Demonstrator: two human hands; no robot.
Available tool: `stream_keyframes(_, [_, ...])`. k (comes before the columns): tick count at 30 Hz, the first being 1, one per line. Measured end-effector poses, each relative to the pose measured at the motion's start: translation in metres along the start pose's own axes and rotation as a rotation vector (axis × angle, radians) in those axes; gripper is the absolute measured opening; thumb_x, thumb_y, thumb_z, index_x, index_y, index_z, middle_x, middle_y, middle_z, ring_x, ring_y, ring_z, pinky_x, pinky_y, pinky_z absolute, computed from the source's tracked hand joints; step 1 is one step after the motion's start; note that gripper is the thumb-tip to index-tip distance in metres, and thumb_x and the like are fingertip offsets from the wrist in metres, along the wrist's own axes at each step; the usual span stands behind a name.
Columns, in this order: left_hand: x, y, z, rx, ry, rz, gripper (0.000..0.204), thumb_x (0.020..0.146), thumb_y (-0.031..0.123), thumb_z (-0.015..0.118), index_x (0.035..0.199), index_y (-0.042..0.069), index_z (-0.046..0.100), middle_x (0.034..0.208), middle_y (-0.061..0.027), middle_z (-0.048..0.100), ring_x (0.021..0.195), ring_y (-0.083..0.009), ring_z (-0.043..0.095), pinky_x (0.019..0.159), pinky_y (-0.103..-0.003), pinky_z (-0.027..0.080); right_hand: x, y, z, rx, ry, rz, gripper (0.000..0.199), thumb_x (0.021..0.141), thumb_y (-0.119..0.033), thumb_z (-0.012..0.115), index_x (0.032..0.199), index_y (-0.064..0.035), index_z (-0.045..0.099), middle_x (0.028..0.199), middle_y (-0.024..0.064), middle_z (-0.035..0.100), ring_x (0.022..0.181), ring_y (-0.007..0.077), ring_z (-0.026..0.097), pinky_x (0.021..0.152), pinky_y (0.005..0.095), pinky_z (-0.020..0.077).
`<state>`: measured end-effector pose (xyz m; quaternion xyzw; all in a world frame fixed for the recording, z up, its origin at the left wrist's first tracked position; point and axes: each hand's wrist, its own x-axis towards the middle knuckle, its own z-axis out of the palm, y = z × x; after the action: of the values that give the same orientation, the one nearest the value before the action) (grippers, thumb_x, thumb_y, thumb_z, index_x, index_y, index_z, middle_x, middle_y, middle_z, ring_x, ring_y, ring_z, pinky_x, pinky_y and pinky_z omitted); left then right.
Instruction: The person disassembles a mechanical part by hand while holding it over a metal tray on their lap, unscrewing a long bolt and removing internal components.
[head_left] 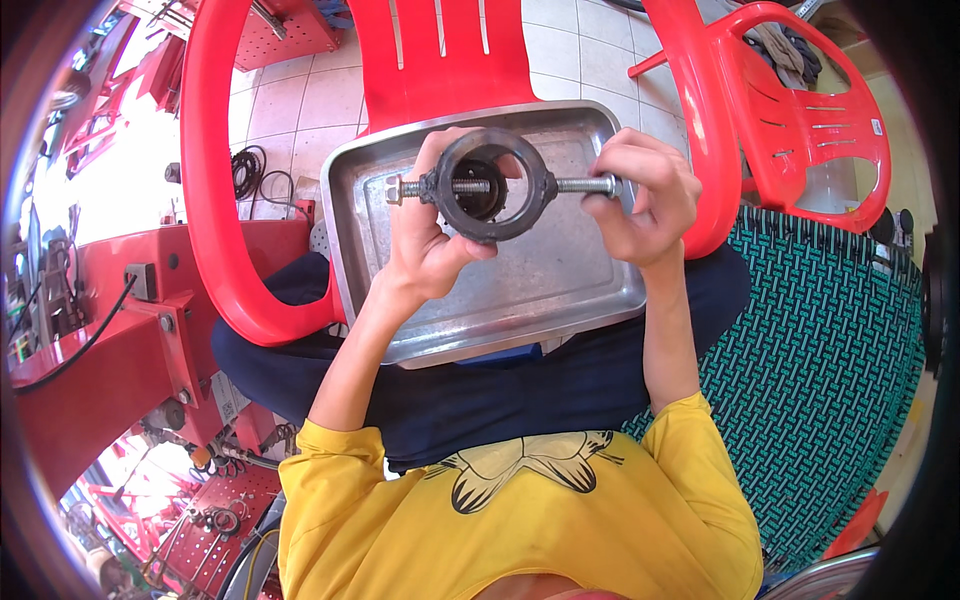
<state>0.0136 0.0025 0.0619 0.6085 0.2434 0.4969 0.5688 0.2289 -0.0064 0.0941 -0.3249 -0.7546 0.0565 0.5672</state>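
My left hand is wrapped round a dark metal ring, holding it above a shallow steel tray. One bolt passes through the ring's left side, its threaded end showing inside the opening. A second bolt sticks out of the right side. My right hand pinches that bolt's head between thumb and curled fingers. Through the opening, a dark round part shows behind the ring; I cannot tell whether it is joined to it.
The tray spans my lap and a red plastic chair in front. Another red chair stands at the far right. To the right lies a green and black woven surface. Red machinery and a coiled black cable are on the left.
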Motion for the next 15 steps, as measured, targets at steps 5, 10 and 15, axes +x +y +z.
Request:
stream_keyframes(5, [-0.002, -0.002, -0.001, 0.006, -0.001, 0.005, 0.096, 0.070, 0.071, 0.076, 0.126, -0.003, 0.052, 0.105, -0.0086, 0.065, 0.094, -0.0154, 0.061, 0.080, -0.030, 0.050, 0.007, -0.003, -0.008, 0.012, -0.126, 0.028, 0.039, 0.070, -0.034, 0.087, 0.088, -0.0056, 0.067, 0.066, -0.0005, 0.063, 0.050, 0.0129, 0.056, 0.052, 0.0255, 0.0445])
stream_keyframes(10, [-0.002, 0.001, 0.002, -0.005, 0.023, -0.001, 0.097, 0.069, 0.072, 0.076, 0.126, -0.003, 0.051, 0.105, -0.0090, 0.065, 0.094, -0.0160, 0.061, 0.080, -0.031, 0.050, 0.001, 0.001, -0.003, -0.026, -0.041, -0.019, 0.040, 0.069, -0.037, 0.087, 0.084, -0.0054, 0.067, 0.064, 0.0000, 0.063, 0.049, 0.0136, 0.056, 0.053, 0.0259, 0.0450])
stream_keyframes(15, [-0.001, -0.001, 0.002, 0.090, 0.017, 0.063, 0.094, 0.071, 0.069, 0.077, 0.126, -0.003, 0.052, 0.105, -0.0098, 0.065, 0.094, -0.0172, 0.061, 0.081, -0.032, 0.050, 0.002, -0.003, -0.005, 0.040, -0.052, 0.064, 0.039, 0.073, -0.038, 0.084, 0.083, -0.0045, 0.067, 0.062, 0.0027, 0.061, 0.049, 0.0152, 0.056, 0.052, 0.0265, 0.0450])
